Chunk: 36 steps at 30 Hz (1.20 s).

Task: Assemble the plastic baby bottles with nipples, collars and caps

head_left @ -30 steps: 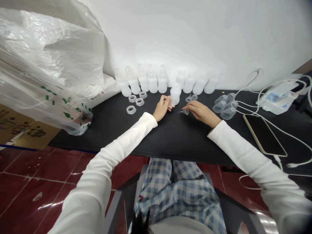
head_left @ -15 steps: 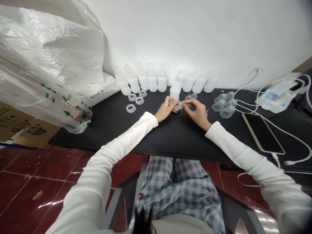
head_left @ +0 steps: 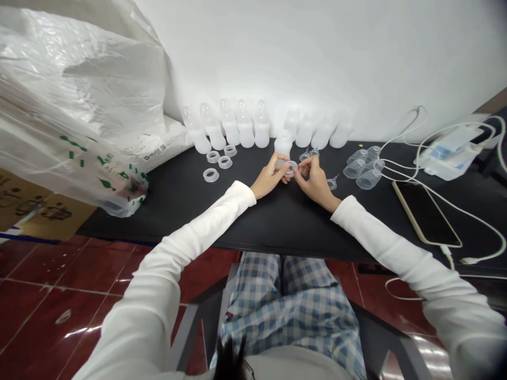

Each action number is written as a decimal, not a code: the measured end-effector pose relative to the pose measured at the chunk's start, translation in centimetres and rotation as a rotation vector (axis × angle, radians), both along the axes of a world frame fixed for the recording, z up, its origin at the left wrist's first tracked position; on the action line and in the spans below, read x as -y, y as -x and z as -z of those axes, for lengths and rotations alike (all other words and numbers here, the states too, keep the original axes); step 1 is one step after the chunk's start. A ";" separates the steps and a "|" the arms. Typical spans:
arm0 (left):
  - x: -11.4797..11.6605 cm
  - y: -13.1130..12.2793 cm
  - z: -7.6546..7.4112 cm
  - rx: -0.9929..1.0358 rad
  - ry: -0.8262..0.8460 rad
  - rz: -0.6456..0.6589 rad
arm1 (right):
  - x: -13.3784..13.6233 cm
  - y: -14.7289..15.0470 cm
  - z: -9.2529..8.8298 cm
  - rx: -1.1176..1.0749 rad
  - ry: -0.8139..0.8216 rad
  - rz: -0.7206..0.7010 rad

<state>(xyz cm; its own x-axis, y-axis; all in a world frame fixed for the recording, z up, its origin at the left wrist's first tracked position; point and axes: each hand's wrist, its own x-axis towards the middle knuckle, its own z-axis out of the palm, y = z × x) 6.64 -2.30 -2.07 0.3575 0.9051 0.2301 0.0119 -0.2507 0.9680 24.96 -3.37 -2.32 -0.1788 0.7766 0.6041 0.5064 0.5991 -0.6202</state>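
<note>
Between my two hands is a translucent ring (head_left: 292,168), its round opening facing up toward me. My left hand (head_left: 271,176) pinches its left side. The thumb and fingers of my right hand (head_left: 315,182) are closed on its right edge; whether a nipple sits in the ring is too small to tell. Just behind stands a white open-necked bottle (head_left: 283,143). Clear nipples (head_left: 309,153) lie behind my right hand, and another nipple (head_left: 331,182) is to its right. Several loose rings (head_left: 211,175) rest on the black table (head_left: 178,211) at the left.
Several capped bottles (head_left: 246,129) and several uncapped bottles (head_left: 304,133) stand along the wall. Clear caps (head_left: 368,178) lie at the right, near a phone (head_left: 428,214), white cables and a power strip (head_left: 449,158). Plastic bags (head_left: 114,105) fill the left side.
My right fingers have come in closer around the ring's right edge, and the ring shows more openly. The nipple right of my right hand is now more visible. The view has shifted slightly.
</note>
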 end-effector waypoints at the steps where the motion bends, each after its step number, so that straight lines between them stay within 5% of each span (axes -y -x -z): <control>1: 0.0 0.0 0.0 -0.020 -0.015 -0.013 | -0.1 0.0 0.1 0.003 0.006 -0.012; 8: 0.6 0.3 -0.6 -0.119 -0.054 -0.027 | -0.4 0.2 -0.1 0.171 0.043 -0.080; 22: -0.3 -0.1 0.3 -0.015 0.094 0.018 | -1.7 0.9 -0.3 -0.138 0.290 -0.191; 36: 0.1 0.1 0.2 -0.090 0.024 0.061 | -1.4 0.3 -0.5 -0.068 0.263 -0.214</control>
